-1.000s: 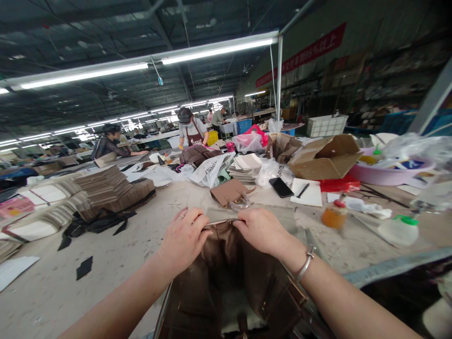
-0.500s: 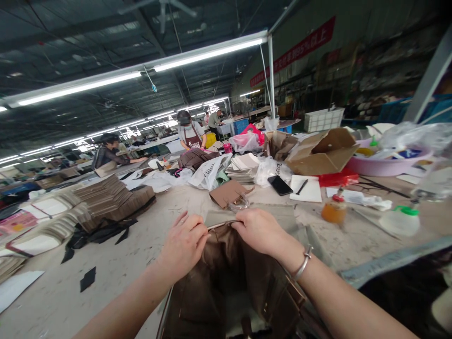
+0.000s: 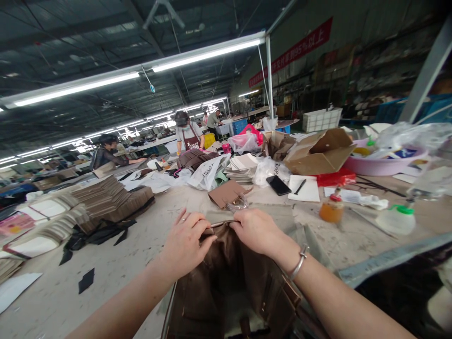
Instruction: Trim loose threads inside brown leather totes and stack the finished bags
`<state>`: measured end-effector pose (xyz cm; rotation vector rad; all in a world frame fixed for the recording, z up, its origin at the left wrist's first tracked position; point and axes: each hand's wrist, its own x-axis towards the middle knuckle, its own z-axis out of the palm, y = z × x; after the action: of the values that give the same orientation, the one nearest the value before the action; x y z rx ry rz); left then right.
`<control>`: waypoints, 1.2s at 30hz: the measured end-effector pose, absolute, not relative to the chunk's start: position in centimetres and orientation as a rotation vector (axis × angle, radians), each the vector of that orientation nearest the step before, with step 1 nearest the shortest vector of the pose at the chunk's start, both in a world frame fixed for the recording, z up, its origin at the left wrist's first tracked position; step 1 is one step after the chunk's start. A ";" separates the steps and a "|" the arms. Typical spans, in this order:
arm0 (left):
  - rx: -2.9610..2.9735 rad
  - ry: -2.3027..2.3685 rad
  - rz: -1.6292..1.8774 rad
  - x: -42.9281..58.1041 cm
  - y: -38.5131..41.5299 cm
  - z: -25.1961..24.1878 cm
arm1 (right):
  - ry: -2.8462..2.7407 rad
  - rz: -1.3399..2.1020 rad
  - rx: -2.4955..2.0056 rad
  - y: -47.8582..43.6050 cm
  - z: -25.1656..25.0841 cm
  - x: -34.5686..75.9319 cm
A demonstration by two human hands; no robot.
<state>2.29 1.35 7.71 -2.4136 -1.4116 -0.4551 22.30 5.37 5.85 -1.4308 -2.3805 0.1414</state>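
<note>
A brown bag [image 3: 229, 282] stands open at the table's near edge, its dark lining showing. On the left of its far rim, my left hand [image 3: 187, 242] pinches the edge, thumb on the inner side and fingers over the top. My right hand [image 3: 257, 233], with a metal bangle at the wrist, grips the same rim a little to the right. Beyond the hands lies a flat brown leather piece [image 3: 226, 193] with a clear plastic loop [image 3: 238, 203] beside it.
Stacked brown panels [image 3: 111, 200] and black scraps [image 3: 86, 280] lie left. A phone [image 3: 278, 185], an orange liquid bottle [image 3: 331, 210], a green-capped bottle [image 3: 397, 219] and a cardboard box [image 3: 318, 153] are right. Two people [image 3: 189, 134] [image 3: 109, 153] work across the table.
My left thumb has lifted slightly and shifted right along the inside of the rim. My right hand keeps its hold. The view has shifted slightly.
</note>
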 end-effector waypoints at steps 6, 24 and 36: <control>-2.426 -1.375 -0.390 2.5 1.8 7.5 | -2.379 0.122 -1.426 5.3 5.7 22.1; -2.521 -1.370 -0.463 2.6 2.8 7.2 | -2.393 0.142 -1.437 5.3 5.7 22.3; -2.492 -1.637 -0.750 3.0 3.4 6.4 | -2.378 0.104 -1.397 5.4 5.7 22.6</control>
<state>3.05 3.38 6.41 -2.4916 -1.6372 -0.7496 22.56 5.39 5.73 -1.3966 -2.3781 0.1036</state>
